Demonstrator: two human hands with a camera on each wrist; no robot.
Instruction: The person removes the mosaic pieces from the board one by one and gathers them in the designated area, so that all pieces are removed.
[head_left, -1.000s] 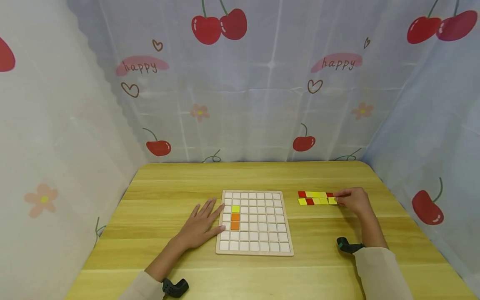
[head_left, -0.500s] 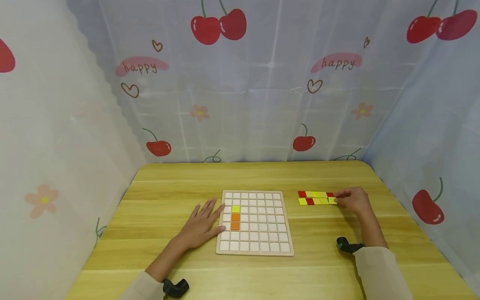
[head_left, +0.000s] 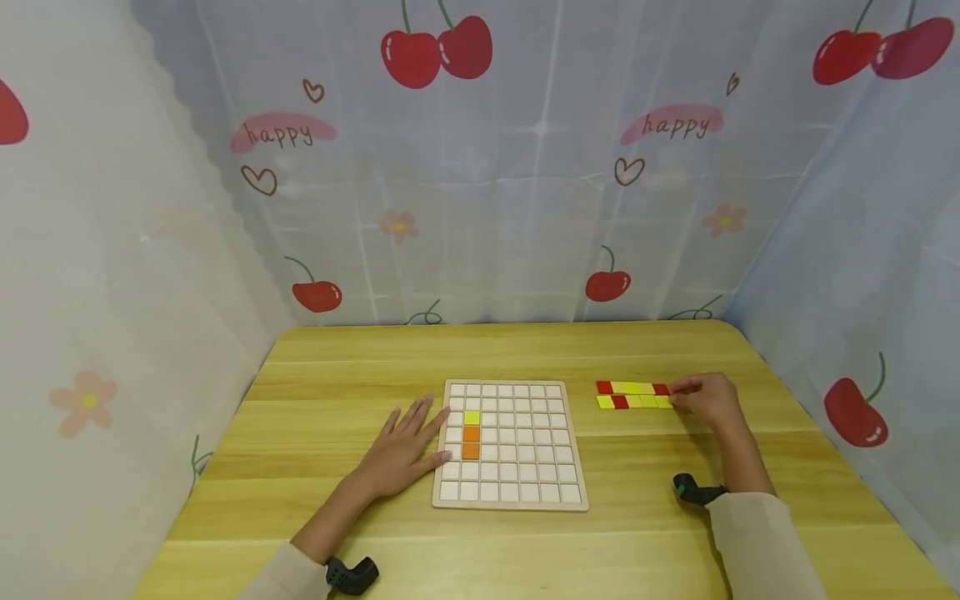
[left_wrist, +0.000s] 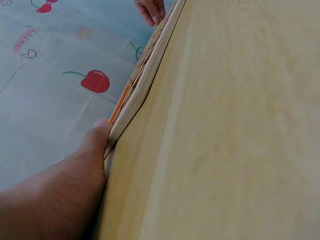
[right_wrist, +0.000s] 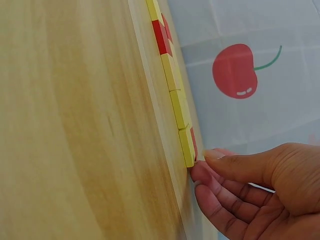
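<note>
My left hand point(head_left: 401, 457) lies with fingers spread at the left edge of a square-celled wooden grid board point(head_left: 510, 507). Its thumb point(left_wrist: 95, 137) touches the frame. In the board's second column sit one yellow tile point(head_left: 472, 417) and, below it, two orange tiles point(head_left: 470, 442). To the right, several red and yellow square tiles lie in two rows. My right hand point(head_left: 707, 397) is at their right end, with loosely bent fingers point(right_wrist: 212, 197) touching the end yellow tile point(right_wrist: 186, 148) of the front row. Its thumb is near the red tile point(head_left: 660, 389) ending the back row.
Everything lies on a light wooden table point(head_left: 375, 358). A pale curtain point(head_left: 480, 242) printed with cherries hangs behind it and along both sides. Each wrist carries a black camera mount point(head_left: 697, 492).
The end yellow tile of the front row, slightly out of line before, now lies flush with its row beside my right fingertips. My left hand and the board stay in place.
</note>
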